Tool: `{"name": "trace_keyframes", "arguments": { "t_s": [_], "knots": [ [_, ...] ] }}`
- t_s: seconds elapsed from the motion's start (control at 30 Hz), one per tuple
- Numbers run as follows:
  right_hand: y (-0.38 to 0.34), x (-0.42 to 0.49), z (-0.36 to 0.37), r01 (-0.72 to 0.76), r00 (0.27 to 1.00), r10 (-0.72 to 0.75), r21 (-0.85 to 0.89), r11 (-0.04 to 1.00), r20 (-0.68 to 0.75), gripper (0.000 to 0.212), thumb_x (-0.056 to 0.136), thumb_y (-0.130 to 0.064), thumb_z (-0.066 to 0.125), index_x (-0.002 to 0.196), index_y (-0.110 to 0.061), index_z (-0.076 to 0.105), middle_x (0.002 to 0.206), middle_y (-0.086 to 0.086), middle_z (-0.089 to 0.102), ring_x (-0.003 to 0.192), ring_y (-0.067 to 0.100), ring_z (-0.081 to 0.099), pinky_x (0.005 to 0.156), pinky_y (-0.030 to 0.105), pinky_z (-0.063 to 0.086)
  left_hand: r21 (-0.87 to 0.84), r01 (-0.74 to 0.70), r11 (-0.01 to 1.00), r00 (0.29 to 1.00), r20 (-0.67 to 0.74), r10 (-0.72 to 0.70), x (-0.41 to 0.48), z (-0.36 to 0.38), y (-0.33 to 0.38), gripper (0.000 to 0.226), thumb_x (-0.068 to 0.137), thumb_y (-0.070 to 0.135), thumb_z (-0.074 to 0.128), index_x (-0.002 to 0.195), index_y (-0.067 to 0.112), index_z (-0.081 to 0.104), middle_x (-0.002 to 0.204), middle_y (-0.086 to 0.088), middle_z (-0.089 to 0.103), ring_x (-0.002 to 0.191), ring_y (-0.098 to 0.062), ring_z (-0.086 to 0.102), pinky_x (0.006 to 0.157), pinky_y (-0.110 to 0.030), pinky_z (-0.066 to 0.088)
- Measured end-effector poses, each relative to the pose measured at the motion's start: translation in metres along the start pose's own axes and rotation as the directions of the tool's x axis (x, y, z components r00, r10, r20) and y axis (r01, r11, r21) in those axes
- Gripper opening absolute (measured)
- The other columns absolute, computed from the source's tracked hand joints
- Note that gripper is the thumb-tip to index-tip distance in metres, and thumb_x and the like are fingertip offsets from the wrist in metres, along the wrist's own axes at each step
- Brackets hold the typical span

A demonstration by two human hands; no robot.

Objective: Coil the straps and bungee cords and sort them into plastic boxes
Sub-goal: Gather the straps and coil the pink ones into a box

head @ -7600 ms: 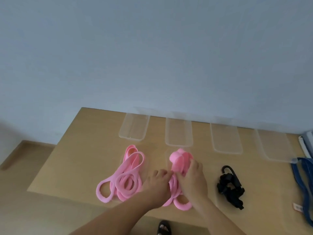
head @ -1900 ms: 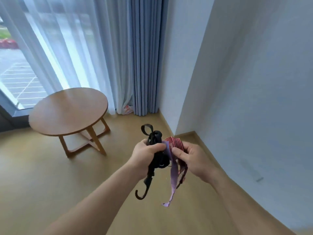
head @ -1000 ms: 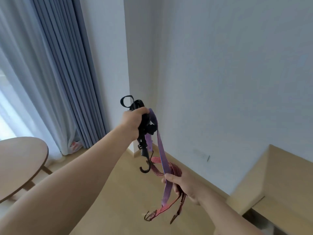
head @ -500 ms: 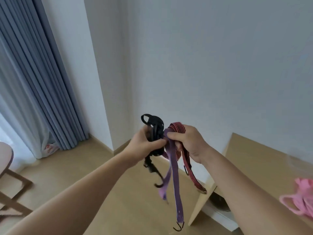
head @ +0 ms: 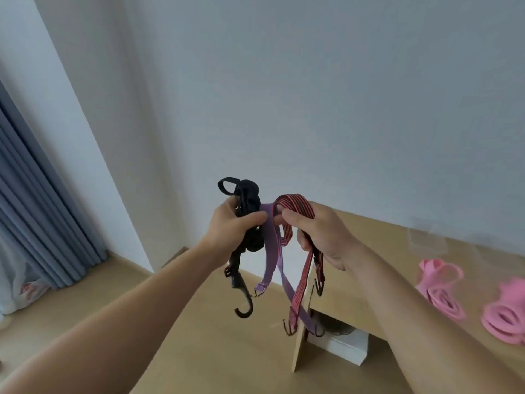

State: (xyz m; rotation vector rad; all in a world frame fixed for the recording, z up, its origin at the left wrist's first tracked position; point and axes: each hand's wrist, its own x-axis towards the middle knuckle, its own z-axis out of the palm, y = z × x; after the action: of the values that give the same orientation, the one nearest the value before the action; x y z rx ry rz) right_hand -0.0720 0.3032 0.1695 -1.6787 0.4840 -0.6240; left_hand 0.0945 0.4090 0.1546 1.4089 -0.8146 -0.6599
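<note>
The wall [head: 312, 95] rises behind the table [head: 397, 243], and the floor [head: 227, 351] spreads left of it to a curtain [head: 37, 223]. Two pink straps [head: 439, 282] lie coiled on the table, with a clear box [head: 426, 237] behind them. Both hands are raised off the table's left end. The left hand [head: 230, 226] is clenched round a bundled black cord [head: 250, 200], its thumb pinning a purple cord [head: 272, 251]. The right hand [head: 321, 234] is closed on a looped red cord [head: 295, 204]. All three cords hang above the floor, clear of the table, and the black hook [head: 244, 305] dangles lowest on the left.
</note>
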Motion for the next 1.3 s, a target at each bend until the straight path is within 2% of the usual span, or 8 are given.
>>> {"name": "trace_keyframes", "arguments": {
  "t_s": [0.1, 0.3, 0.43, 0.6, 0.7, 0.9, 1.1, 1.3],
  "knots": [
    [0.012, -0.011, -0.013, 0.044, 0.998, -0.047, -0.057, 0.997, -0.045, 0.012, 0.092, -0.024, 0.066, 0.08, -0.029, 0.065, 0.059, -0.001, 0.055, 0.049, 0.013, 0.049, 0.047, 0.018, 0.04, -0.033, -0.032, 0.999, 0.998, 0.056, 0.033, 0.007, 0.021, 0.016, 0.039, 0.067, 0.022, 0.078, 0.1, 0.009, 0.062, 0.069, 0.006, 0.067, 0.063, -0.014, 0.065, 0.057, -0.028, 0.054],
    [0.043, -0.024, -0.029, -0.018, 0.98, -0.009, -0.134, 0.991, -0.198, 0.032, 0.081, -0.032, 0.079, 0.107, -0.035, 0.061, 0.097, -0.008, 0.07, 0.09, 0.008, 0.065, 0.078, 0.018, 0.05, -0.104, -0.09, 0.99, 0.97, 0.216, 0.111, 0.018, 0.049, 0.042, 0.033, 0.071, 0.016, 0.074, 0.099, 0.01, 0.058, 0.076, 0.001, 0.064, 0.069, -0.02, 0.061, 0.062, -0.035, 0.051],
    [0.055, -0.027, -0.022, -0.048, 0.985, 0.02, -0.161, 0.986, -0.172, 0.031, 0.079, -0.03, 0.081, 0.103, -0.036, 0.062, 0.101, -0.018, 0.071, 0.094, -0.003, 0.064, 0.078, 0.012, 0.047, -0.24, -0.05, 0.969, 0.95, 0.287, 0.12, 0.028, 0.063, 0.057, 0.03, 0.074, 0.013, 0.07, 0.1, 0.007, 0.056, 0.077, -0.005, 0.063, 0.067, -0.02, 0.062, 0.06, -0.032, 0.051],
    [0.059, -0.025, -0.01, -0.102, 0.968, 0.069, -0.129, 0.986, -0.24, 0.037, 0.072, -0.036, 0.074, 0.1, -0.013, 0.065, 0.088, 0.006, 0.068, 0.082, 0.018, 0.065, 0.075, 0.033, 0.052, -0.219, -0.035, 0.975, 0.979, 0.186, 0.077, 0.054, 0.062, 0.062, 0.034, 0.071, 0.015, 0.074, 0.099, 0.01, 0.055, 0.072, -0.006, 0.061, 0.062, -0.025, 0.058, 0.062, -0.039, 0.046],
    [0.057, -0.022, -0.019, -0.208, 0.968, 0.197, -0.059, 0.976, -0.157, 0.025, 0.07, -0.02, 0.07, 0.093, -0.011, 0.066, 0.073, 0.001, 0.065, 0.072, 0.017, 0.064, 0.071, 0.031, 0.049, -0.198, -0.018, 0.98, 0.999, 0.03, 0.024, 0.079, 0.043, 0.053, 0.037, 0.067, 0.016, 0.074, 0.096, 0.012, 0.053, 0.072, -0.009, 0.059, 0.056, -0.027, 0.056, 0.058, -0.041, 0.042],
    [0.049, -0.015, -0.015, -0.313, 0.944, 0.275, -0.231, 0.921, -0.182, 0.005, 0.069, -0.009, 0.06, 0.072, -0.009, 0.056, 0.057, 0.004, 0.049, 0.053, 0.019, 0.045, 0.06, 0.031, 0.036, 0.342, 0.046, 0.939, 0.997, 0.048, -0.066, 0.109, 0.017, -0.001, 0.02, 0.083, 0.015, 0.066, 0.094, 0.019, 0.049, 0.068, -0.002, 0.061, 0.033, -0.005, 0.054, 0.033, -0.02, 0.039],
    [0.038, 0.01, -0.027, -0.401, 0.883, 0.269, -0.32, 0.859, -0.386, 0.011, 0.07, -0.011, 0.058, 0.072, -0.015, 0.048, 0.055, -0.005, 0.045, 0.049, 0.017, 0.038, 0.049, 0.027, 0.033, 0.509, -0.067, 0.858, 0.977, 0.208, -0.048, 0.107, 0.027, -0.048, 0.024, 0.08, 0.037, 0.066, 0.094, 0.023, 0.053, 0.081, 0.003, 0.065, 0.07, -0.014, 0.064, 0.054, -0.027, 0.047],
    [0.046, 0.003, -0.047, -0.602, 0.747, 0.302, -0.408, 0.687, -0.592, 0.02, 0.07, -0.016, 0.062, 0.086, -0.013, 0.051, 0.066, -0.003, 0.051, 0.049, 0.015, 0.043, 0.046, 0.024, 0.033, 0.741, -0.076, 0.667, 0.996, 0.083, 0.021, 0.128, 0.01, -0.056, 0.026, 0.091, 0.032, 0.057, 0.106, 0.016, 0.042, 0.068, 0.006, 0.059, 0.059, -0.009, 0.053, 0.054, -0.03, 0.038]
  ]
}}
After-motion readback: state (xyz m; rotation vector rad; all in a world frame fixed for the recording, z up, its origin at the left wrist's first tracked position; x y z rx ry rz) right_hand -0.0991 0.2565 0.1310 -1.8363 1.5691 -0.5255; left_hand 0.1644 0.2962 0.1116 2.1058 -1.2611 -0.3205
